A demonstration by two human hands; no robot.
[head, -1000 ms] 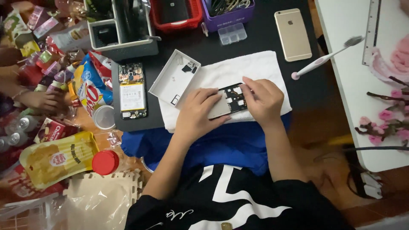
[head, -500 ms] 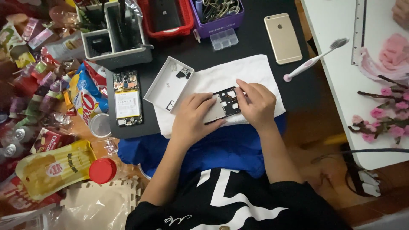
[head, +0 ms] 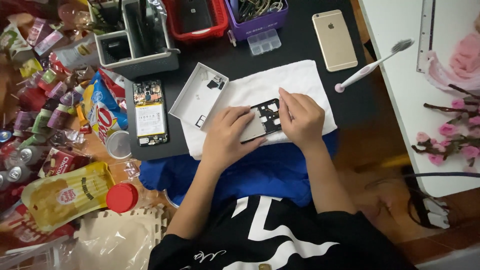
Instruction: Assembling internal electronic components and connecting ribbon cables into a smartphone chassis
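Seen from the head camera, a black table carries a white towel near its front edge. On the towel lies a phone frame; the left hand grips its lower end with curled fingers, and the right hand presses bunched fingertips onto its upper part. A shallow white tray sits just left, an opened phone beyond it, a gold phone and toothbrush well apart.

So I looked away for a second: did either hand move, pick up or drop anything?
Almost nothing changed. The left hand and right hand keep their grip on the phone frame over the white towel. The opened phone, white tray, gold phone and toothbrush lie where they were.
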